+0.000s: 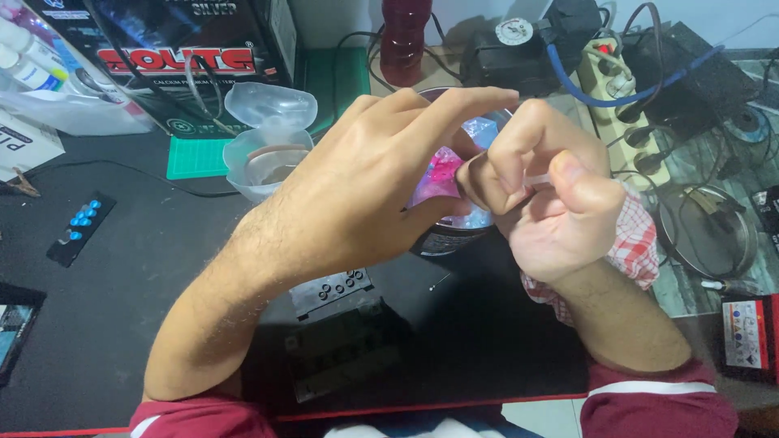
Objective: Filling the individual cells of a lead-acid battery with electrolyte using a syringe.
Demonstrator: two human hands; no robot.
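Observation:
My left hand [365, 174] and my right hand [552, 199] meet over the middle of the black desk mat [122, 276]. Together they pinch a small clear plastic bag [442, 174] with pink pieces inside. The right fingers grip its upper edge, where a thin clear strip shows. The left fingers wrap the bag from the left. A red and white checked cloth [637, 243] hangs around my right wrist. Beneath the bag stands a dark round container [442, 239], mostly hidden by the hands.
An open clear plastic tub [268, 150] with flipped lid sits at the left. A small black battery [345, 337] lies near the front edge. A blue-buttoned black strip [79, 229], a dark box [174, 57], a power strip [629, 105] with cables and a gauge device [519, 45] ring the mat.

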